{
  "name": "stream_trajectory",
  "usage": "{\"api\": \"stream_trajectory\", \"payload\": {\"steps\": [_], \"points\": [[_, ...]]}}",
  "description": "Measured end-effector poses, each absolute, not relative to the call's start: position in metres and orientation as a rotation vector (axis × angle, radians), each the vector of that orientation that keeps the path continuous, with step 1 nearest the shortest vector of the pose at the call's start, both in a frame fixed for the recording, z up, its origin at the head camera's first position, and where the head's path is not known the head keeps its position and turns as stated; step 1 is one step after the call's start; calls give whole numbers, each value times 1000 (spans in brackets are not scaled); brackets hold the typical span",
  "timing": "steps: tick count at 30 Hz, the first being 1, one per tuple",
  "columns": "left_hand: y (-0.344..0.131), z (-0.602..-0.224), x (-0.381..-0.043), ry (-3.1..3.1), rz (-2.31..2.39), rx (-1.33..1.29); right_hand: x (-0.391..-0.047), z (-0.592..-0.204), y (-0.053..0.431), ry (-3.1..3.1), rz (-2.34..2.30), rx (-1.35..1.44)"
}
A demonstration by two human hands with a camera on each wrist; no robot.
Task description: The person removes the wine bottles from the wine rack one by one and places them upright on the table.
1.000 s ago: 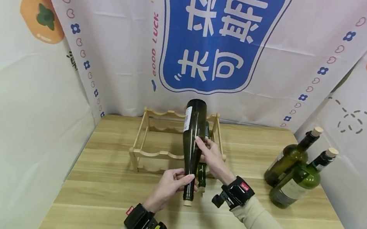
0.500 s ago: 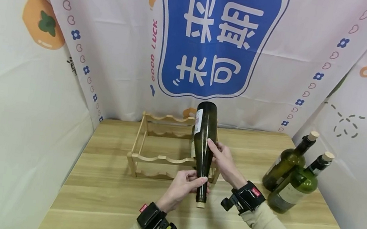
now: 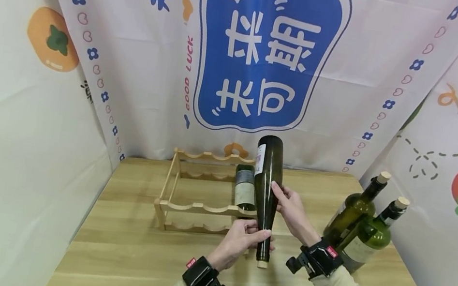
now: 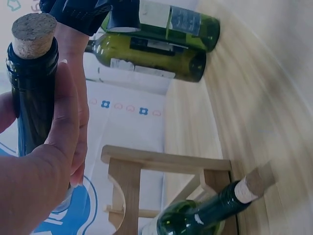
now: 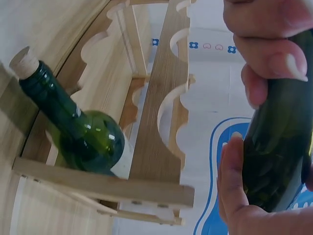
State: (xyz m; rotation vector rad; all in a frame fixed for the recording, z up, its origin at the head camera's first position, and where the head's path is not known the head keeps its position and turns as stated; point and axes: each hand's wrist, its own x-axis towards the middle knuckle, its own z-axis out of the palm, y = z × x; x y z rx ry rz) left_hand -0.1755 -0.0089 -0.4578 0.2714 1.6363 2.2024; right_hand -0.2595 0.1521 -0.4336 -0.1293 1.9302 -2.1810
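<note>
A dark green wine bottle (image 3: 270, 168), cork end toward me, hangs above the right end of a wooden wine rack (image 3: 184, 207). My left hand (image 3: 237, 243) grips its neck just behind the cork (image 4: 34, 34). Farther up, my right hand (image 3: 292, 214) holds the bottle's body, with the thumb on top. In the right wrist view the held bottle (image 5: 279, 142) is apart from the rack. Another green bottle (image 3: 245, 191) lies in the lower tier at the right; its corked neck (image 5: 54, 90) sticks out at the front.
Two corked bottles, an olive one (image 3: 353, 209) and a green one (image 3: 366, 243), stand upright at the right of the wooden table (image 3: 121, 255). A printed cloth (image 3: 159, 79) hangs directly behind the rack, with more cloth on both sides.
Both hands have carried the bottle rightward, from above the rack's right-middle part to its right end. The bottle lying in the rack has come into clearer sight. The head view has tilted slightly upward.
</note>
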Motion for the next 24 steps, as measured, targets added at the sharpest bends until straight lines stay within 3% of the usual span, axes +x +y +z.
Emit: {"api": "stream_trajectory", "payload": {"steps": [24], "points": [[22,-459,-177,1578,2201,281,-255,-438,188,1991,-2176,-84]]}}
